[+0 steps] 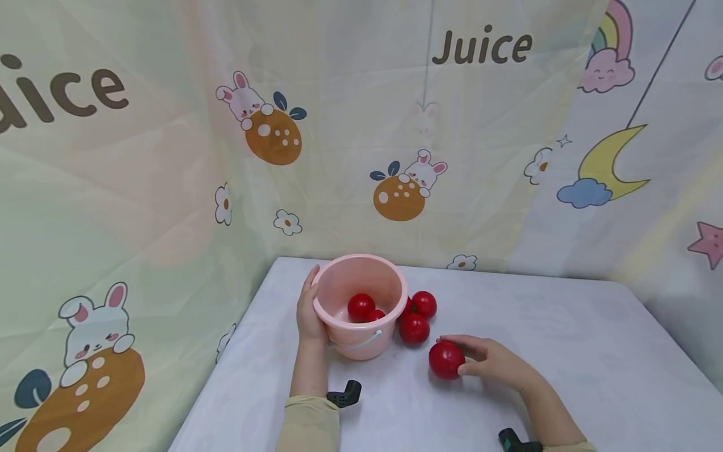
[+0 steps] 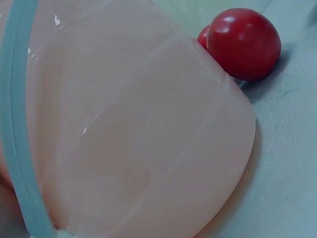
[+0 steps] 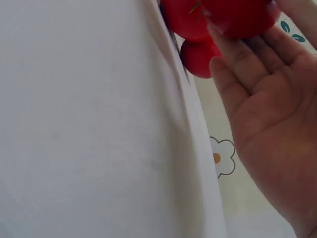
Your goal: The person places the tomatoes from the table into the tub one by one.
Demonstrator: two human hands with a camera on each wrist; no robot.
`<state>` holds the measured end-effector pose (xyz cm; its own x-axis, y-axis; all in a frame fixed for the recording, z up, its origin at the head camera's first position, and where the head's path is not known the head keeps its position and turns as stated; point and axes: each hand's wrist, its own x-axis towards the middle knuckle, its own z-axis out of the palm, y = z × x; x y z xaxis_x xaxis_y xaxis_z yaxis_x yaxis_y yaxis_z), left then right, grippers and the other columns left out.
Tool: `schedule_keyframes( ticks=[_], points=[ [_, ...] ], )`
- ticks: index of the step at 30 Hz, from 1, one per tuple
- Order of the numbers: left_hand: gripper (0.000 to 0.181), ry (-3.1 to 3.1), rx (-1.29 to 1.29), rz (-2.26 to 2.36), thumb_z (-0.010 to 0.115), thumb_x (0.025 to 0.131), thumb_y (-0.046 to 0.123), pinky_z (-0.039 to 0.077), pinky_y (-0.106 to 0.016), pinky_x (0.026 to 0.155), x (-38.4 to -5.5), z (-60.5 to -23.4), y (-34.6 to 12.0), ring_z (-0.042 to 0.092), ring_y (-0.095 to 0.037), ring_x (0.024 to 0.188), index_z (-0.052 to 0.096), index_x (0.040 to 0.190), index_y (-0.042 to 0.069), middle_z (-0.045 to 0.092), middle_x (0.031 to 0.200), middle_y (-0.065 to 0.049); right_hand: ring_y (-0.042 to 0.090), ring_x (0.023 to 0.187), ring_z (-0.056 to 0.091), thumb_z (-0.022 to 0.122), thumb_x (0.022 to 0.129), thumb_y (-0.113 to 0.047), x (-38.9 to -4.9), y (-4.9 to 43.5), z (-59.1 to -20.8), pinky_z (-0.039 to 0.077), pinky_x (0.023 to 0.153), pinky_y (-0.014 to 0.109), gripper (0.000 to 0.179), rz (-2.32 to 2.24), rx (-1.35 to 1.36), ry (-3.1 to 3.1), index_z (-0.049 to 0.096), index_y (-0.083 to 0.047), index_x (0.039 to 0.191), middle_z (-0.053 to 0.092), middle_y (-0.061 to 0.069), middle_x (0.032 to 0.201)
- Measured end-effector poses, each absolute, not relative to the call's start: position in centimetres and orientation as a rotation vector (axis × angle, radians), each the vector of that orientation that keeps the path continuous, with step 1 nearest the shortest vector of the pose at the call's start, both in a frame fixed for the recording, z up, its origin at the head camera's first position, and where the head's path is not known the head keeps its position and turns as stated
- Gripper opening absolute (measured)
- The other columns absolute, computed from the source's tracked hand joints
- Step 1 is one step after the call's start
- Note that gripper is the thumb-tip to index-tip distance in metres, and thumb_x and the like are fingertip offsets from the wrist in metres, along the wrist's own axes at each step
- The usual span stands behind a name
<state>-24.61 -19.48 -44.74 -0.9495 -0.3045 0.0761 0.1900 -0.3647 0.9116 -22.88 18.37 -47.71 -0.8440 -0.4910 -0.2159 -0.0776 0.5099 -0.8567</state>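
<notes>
A red tomato [image 1: 447, 360] sits in the right hand [image 1: 497, 363], on the near side of the bucket and to its right. That hand is partly closed: the thumb comes round one side and the fingers the other, pinching the fruit between them. Whether its underside touches the table I cannot tell.

Just beyond it, against the bucket's right side, is a cluster of loose tomatoes [image 1: 415, 329] — two plain to see, a third mostly hidden. The pink bucket [image 1: 356, 273] holds two more inside, and its pale handle [image 2: 15, 119] hangs down the near wall. The left hand [image 1: 310, 317] lies along the bucket's left outer wall, fingers extended up beside the rim.

All this stands on a white tabletop [image 1: 536, 314], toward its left and far part. The far edge runs close behind the bucket; the left edge slants down past the left forearm with a narrow strip of surface between. The widest stretch of white lies to the right, from the right hand out to the rounded far-right corner, and more runs between the two forearms toward the viewer. The near edge is out of frame.

Printed fabric [image 1: 339, 113] rises behind and at both sides — rabbits on orange fruit, daisies, a moon, the word "Juice" — and meets the table closely at the far edge.
</notes>
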Motion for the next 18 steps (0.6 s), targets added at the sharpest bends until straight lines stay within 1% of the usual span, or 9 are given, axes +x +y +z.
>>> schedule_keyframes(
  ticks=[3,9,13,18],
  points=[
    [0.04,-1.563,0.142,-2.361,0.044,0.1,0.039,0.037,-0.05,0.115,-24.6,-44.8,-19.6,0.041,-0.011,0.138,0.049,0.139,0.046,0.05,0.144,0.019,0.041,0.137,0.042,0.078,0.08,-0.039,-23.0,18.3,-47.1,0.055,0.093,0.05,0.064,-1.291,-0.466,2.327,0.056,-0.03,0.139,0.054,0.01,0.144],
    [0.039,-1.562,0.143,-2.362,0.044,0.1,0.039,0.037,-0.05,0.115,-24.7,-44.9,-19.6,0.041,-0.011,0.138,0.049,0.138,0.047,0.051,0.143,0.019,0.045,0.137,0.042,0.078,0.081,-0.036,-23.4,18.3,-45.4,0.056,0.091,0.05,0.066,-1.298,-0.528,2.349,0.054,-0.025,0.141,0.052,0.014,0.145],
    [0.039,-1.559,0.153,-2.367,0.044,0.1,0.039,0.036,-0.051,0.116,-24.7,-44.9,-19.6,0.04,-0.011,0.138,0.049,0.138,0.047,0.05,0.143,0.02,0.044,0.136,0.043,0.078,0.081,-0.036,-23.8,18.3,-44.4,0.056,0.091,0.05,0.066,-1.305,-0.541,2.355,0.054,-0.026,0.141,0.053,0.014,0.145],
    [0.04,-1.562,0.158,-2.364,0.044,0.1,0.039,0.036,-0.051,0.116,-24.7,-44.8,-19.6,0.039,-0.012,0.139,0.049,0.139,0.047,0.05,0.144,0.019,0.045,0.135,0.044,0.077,0.081,-0.035,-24.4,18.3,-43.2,0.057,0.089,0.045,0.066,-1.323,-0.599,2.36,0.053,-0.026,0.142,0.053,0.014,0.144]
  ],
)
